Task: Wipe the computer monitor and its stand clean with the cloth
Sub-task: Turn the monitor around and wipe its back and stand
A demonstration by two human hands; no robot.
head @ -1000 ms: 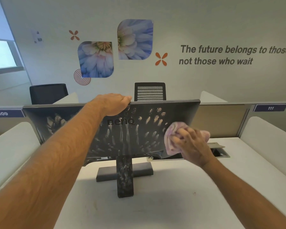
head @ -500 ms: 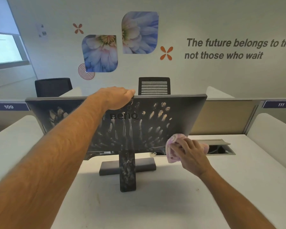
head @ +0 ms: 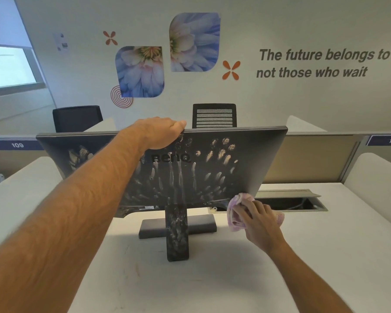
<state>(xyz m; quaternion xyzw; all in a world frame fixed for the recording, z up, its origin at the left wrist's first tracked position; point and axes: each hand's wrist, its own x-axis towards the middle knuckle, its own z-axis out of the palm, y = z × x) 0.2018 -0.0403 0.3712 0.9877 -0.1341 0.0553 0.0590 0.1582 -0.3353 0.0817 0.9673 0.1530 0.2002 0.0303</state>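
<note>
Nearest, on the white counter [head: 235,279], right hand [head: 261,224] low at the monitor's near right bottom corner, fingers [head: 246,211] curled shut around the bunched pink cloth [head: 236,216]. Stand [head: 177,231] smeared, just left. Farther, monitor [head: 246,159] back streaked, tilted; left hand [head: 161,132] draped over its top edge, fingers hidden behind. Risk: hard push at corner could swivel or tip it
</note>
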